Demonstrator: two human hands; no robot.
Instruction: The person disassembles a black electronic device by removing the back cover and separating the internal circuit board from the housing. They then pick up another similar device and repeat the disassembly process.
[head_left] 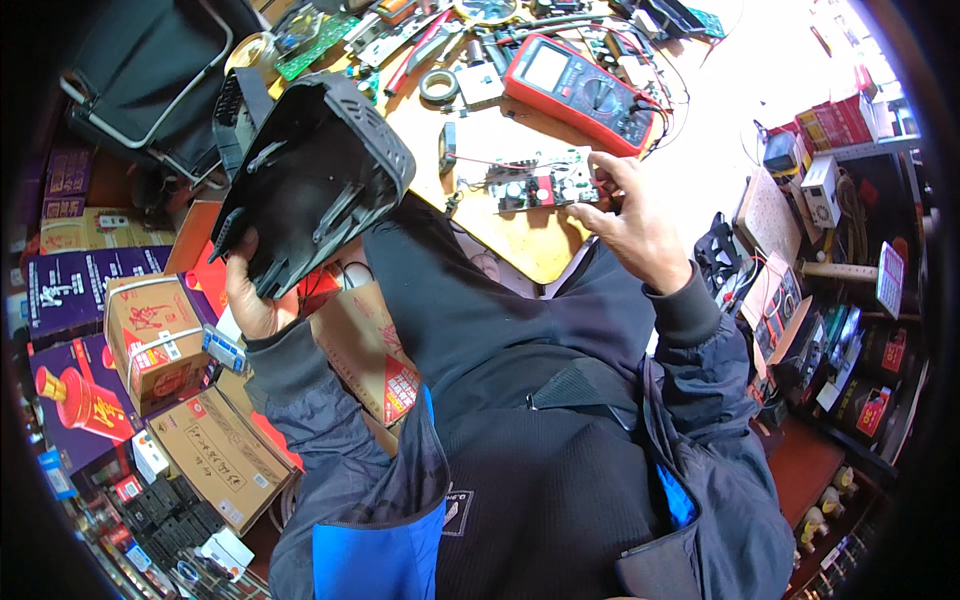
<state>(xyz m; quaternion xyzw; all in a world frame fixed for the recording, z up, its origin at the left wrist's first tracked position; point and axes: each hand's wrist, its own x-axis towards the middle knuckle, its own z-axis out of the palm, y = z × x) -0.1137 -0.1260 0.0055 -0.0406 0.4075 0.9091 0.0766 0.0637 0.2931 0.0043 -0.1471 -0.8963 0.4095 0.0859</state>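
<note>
My left hand (pixel 258 298) grips the lower rim of a black plastic housing (pixel 372 135), hollow and tilted so that its dark inside faces me. That housing hangs over the table's left front, above my left knee. At the table's front, my right hand (pixel 648 228) has thumb and forefinger closed on the right end of a narrow circuit board (pixel 545 188) crowded with components. A thin red wire runs from the board's left side to a small dark part (pixel 447 148) standing on edge. Behind the board lies a red multimeter (pixel 582 92) with leads plugged in.
Tape (pixel 438 86), a green circuit board (pixel 318 43) and loose tools crowd the table's back. A folded black chair (pixel 150 80) stands at the left. Cardboard boxes (pixel 220 455) pile up at lower left. Packed shelves (pixel 860 350) line the right.
</note>
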